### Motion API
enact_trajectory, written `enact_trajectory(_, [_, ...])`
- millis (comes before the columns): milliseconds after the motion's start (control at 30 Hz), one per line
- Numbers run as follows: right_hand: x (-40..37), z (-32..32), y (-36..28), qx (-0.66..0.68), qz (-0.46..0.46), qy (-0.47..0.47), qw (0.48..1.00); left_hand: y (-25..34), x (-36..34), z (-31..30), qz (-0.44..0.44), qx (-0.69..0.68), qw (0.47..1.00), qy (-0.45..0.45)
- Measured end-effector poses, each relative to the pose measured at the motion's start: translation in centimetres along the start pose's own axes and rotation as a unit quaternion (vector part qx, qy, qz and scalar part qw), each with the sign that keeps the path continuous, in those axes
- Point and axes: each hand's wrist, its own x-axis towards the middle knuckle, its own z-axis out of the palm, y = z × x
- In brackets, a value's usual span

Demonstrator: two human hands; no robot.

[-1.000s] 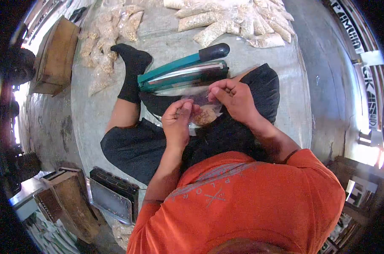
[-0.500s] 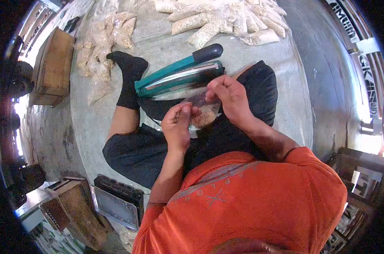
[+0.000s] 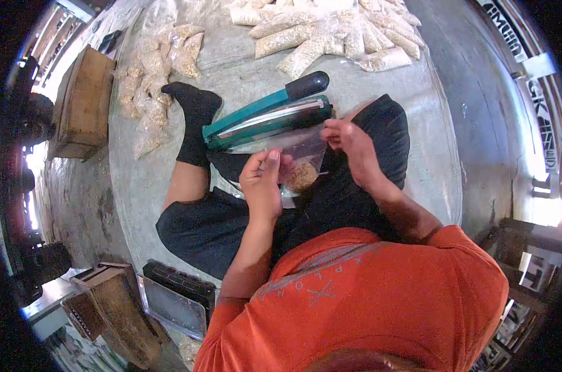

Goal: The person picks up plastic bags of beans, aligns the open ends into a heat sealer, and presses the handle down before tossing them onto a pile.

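Between my hands is a small clear plastic bag point(image 3: 304, 176) with a light brown, grainy filling at its bottom. My left hand point(image 3: 262, 180) pinches the bag's left edge. At the upper right corner of the bag, the fingers of my right hand point(image 3: 352, 146) are closed on the plastic. Just beyond the bag lies a green sealer point(image 3: 268, 124) with a long white strip; its lever, tipped with a black handle point(image 3: 307, 85), is raised at an angle.
Filled clear bags point(image 3: 151, 80) lie at the upper left, and a larger pile of filled bags point(image 3: 330, 37) is at the top. Wooden boxes point(image 3: 83, 102) stand at the left. A grey tray point(image 3: 172, 304) sits at the lower left. My crossed legs surround the sealer.
My right hand has moved right, away from my left hand, and the bag's upper part is now stretched wider between them. The whole view has shifted slightly.
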Motion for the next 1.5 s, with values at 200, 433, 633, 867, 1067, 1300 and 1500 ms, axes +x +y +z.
enact_trajectory(200, [1.7, 3.0, -1.4, -0.072, 0.043, -0.022, 0.996, -0.3, 0.9, 0.8, -0.011, -0.001, 1.000, 0.011])
enact_trajectory(433, [4.4, 3.8, 2.3, -0.107, 0.046, 0.080, 0.990, -2.1, 3.8, 0.7, -0.084, -0.014, 0.995, 0.053])
enact_trajectory(633, [8.0, 4.6, 6.4, -0.086, 0.107, 0.145, 0.980, -4.0, 7.8, 0.2, -0.134, -0.037, 0.986, 0.093])
enact_trajectory(867, [10.0, 4.6, 8.9, -0.056, 0.115, 0.182, 0.975, -7.0, 11.0, -1.3, -0.177, -0.039, 0.981, 0.072])
enact_trajectory(1067, [9.5, 3.8, 9.5, -0.060, 0.174, 0.154, 0.971, -7.8, 11.4, -1.6, -0.148, -0.039, 0.986, 0.069])
enact_trajectory(1300, [9.3, 2.6, 10.0, -0.062, 0.157, 0.145, 0.975, -7.4, 11.1, -1.2, -0.133, -0.035, 0.988, 0.074])
enact_trajectory(1500, [9.7, 4.1, 9.4, -0.044, 0.185, 0.170, 0.967, -8.0, 11.2, -2.1, -0.089, -0.003, 0.990, 0.108])
